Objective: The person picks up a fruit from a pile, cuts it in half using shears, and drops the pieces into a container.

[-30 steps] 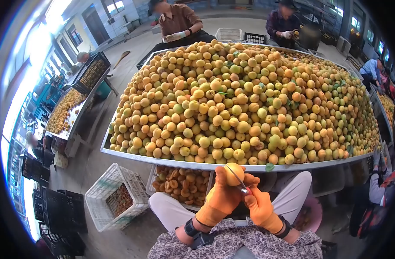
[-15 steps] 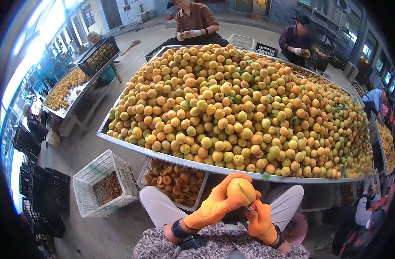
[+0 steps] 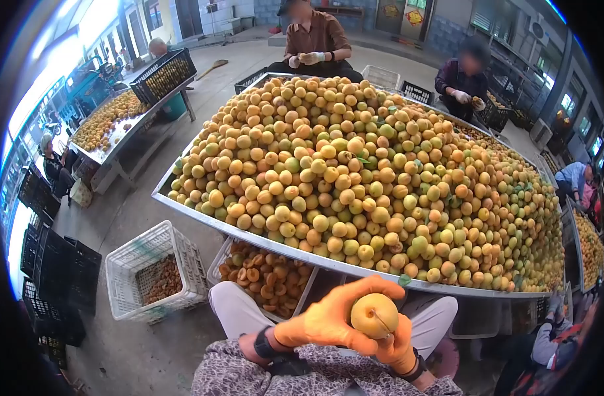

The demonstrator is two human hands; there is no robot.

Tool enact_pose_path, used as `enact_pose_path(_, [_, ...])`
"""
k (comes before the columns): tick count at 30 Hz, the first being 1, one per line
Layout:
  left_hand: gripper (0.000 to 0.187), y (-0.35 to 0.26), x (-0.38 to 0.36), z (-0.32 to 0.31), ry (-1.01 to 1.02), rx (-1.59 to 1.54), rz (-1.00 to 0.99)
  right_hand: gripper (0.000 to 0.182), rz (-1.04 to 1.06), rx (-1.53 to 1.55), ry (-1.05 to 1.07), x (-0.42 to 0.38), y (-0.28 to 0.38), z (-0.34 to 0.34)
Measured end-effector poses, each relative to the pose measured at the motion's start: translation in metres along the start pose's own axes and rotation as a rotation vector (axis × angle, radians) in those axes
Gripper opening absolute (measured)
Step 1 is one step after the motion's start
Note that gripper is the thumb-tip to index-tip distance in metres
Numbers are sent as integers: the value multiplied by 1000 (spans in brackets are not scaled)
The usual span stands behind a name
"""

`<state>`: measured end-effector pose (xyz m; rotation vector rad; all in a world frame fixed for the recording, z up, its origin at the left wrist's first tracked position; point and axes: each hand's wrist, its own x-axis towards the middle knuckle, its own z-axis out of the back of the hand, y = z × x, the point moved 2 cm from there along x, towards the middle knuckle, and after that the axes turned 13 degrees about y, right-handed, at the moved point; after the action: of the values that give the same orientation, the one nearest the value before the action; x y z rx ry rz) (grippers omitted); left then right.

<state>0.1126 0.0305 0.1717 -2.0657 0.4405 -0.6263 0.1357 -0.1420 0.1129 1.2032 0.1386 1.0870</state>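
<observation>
My left hand (image 3: pixel 328 322), in an orange glove, is closed around a yellow-orange apricot (image 3: pixel 365 317) above my lap. A thin cut line runs down the fruit's near right side. Close against the apricot's lower right, my right hand (image 3: pixel 400 348), gloved the same way, has its fingers curled around a small knife. The knife's handle is hidden by the fingers, and its blade is hard to make out against the fruit. Beyond both hands, a heap of whole apricots (image 3: pixel 341 178) fills the metal-rimmed table (image 3: pixel 275 243).
Under the table edge stands a crate of halved apricots (image 3: pixel 265 274). Left of it, a white crate (image 3: pixel 199 274) holds brownish pits. Black crates (image 3: pixel 64 270) are stacked at far left. Two people sit across the heap; a second fruit table (image 3: pixel 104 156) stands at back left.
The apricot has turned and tilted in my left hand, its cut line now facing me. My right hand has shifted closer beneath it, covering the knife handle. The view has moved slightly.
</observation>
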Motion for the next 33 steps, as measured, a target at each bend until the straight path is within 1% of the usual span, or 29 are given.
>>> enact_pose_path(1, [74,8,0,-6,47,-152,-5,42,3,-2,2,10,8,-4])
enact_pose_path(3, [69,4,0,-13,-79,-25,8,45,45,-90,-217,26,25,-4])
enact_pose_path(4, [69,0,-1,-12,-84,-24,0,45,49,-90,-209,22,23,1])
enact_pose_path(6, [61,-16,-6,-5,-140,605,55,48,-75,-45,12,7,16,10])
enact_pose_path(7, [61,-23,-5,-3,-143,604,55,48,-76,-42,15,7,16,10])
enact_pose_path(9, [69,-37,-2,-3,-111,1046,32,50,-114,-37,32,6,14,10])
enact_pose_path(10, [66,-40,1,-1,-103,1089,41,50,-113,-40,26,6,13,10])
enact_pose_path(11, [66,-44,3,1,-97,1091,39,49,-151,27,36,6,9,7])
enact_pose_path(12, [66,-47,5,2,-47,1187,63,48,-190,95,47,5,6,3])
enact_pose_path(13, [66,-49,6,2,4,1284,86,48,-188,94,43,7,6,0])
enact_pose_path(14, [70,-49,7,-2,10,1223,34,46,-97,52,-5,9,7,-2])
enact_pose_path(15, [79,-44,6,-3,10,1117,-71,44,-4,8,-50,11,9,-3])
enact_pose_path(16, [82,-30,3,-3,-13,661,-64,43,60,-107,-75,10,11,-5])
enact_pose_path(17, [85,-16,1,-6,-33,206,-54,43,66,-109,-76,10,12,-7])
enact_pose_path(18, [87,-5,0,-18,13,-216,-42,45,45,-23,-104,11,11,-9])
enact_pose_path(19, [85,-3,0,-19,-19,-161,-38,46,22,64,-130,11,10,-9])
enact_pose_path(20, [81,-5,-1,-19,-46,-92,-19,49,-3,-6,-131,6,8,-10])
enact_pose_path(21, [77,-7,-3,-17,-77,-24,-1,49,0,-7,-122,8,8,-7])
enact_pose_path(22, [77,-10,-5,-14,-84,-29,-5,50,-6,-6,-99,11,12,-4])
enact_pose_path(24, [71,-27,-4,-6,-58,889,-27,52,-12,-2,-76,14,16,0])
enact_pose_path(25, [71,-37,-2,-5,-59,889,-25,52,-37,-6,-47,15,17,2])
enact_pose_path(27, [71,-53,3,-10,-25,1274,57,51,-63,-13,-28,11,14,1])
enact_pose_path(28, [77,-53,5,-8,29,1292,86,50,-38,-65,-64,7,10,-2])
enact_pose_path(29, [77,-49,6,-8,31,1296,82,50,-12,-117,-96,7,8,-2])
enact_pose_path(30, [77,-40,5,-9,-1,839,2,49,39,-30,-70,9,9,-4])
enact_pose_path(31, [78,-28,3,-12,-30,381,-72,49,42,-29,-71,10,8,-4])
enact_pose_path(32, [81,-13,1,-16,-26,-45,-102,48,70,-49,-115,10,8,-4])
enact_pose_path(33, [83,-5,-2,-17,-18,-137,-33,48,97,-71,-159,11,7,-3])
